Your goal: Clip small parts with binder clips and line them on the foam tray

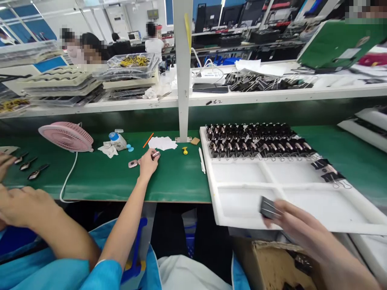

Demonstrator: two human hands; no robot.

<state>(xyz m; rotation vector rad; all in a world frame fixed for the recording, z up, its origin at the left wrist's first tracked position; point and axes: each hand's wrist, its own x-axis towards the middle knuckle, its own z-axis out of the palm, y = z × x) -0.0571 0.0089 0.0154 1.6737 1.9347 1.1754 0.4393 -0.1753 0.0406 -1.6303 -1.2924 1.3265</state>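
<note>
On the green mat, my left hand (148,163) is closed around a small pinkish metallic piece (155,155), partly covered by the fingers. Just left of it lies a similar pink piece (133,163). My right hand (284,213), blurred, grips a black binder clip (268,208) above the front of a white divided tray (213,197). Rows of black binder clips (242,149) stand at the tray's back, many clamped on small pinkish pieces. Two more binder clips (328,169) sit by its right side.
A cardboard box (260,262) with black clips stands below the tray. A co-worker's hands (18,205) are at far left, near dark small parts (38,172). A pink fan (66,136), a bottle (117,141), white paper (163,143) and a white pen (201,160) lie about.
</note>
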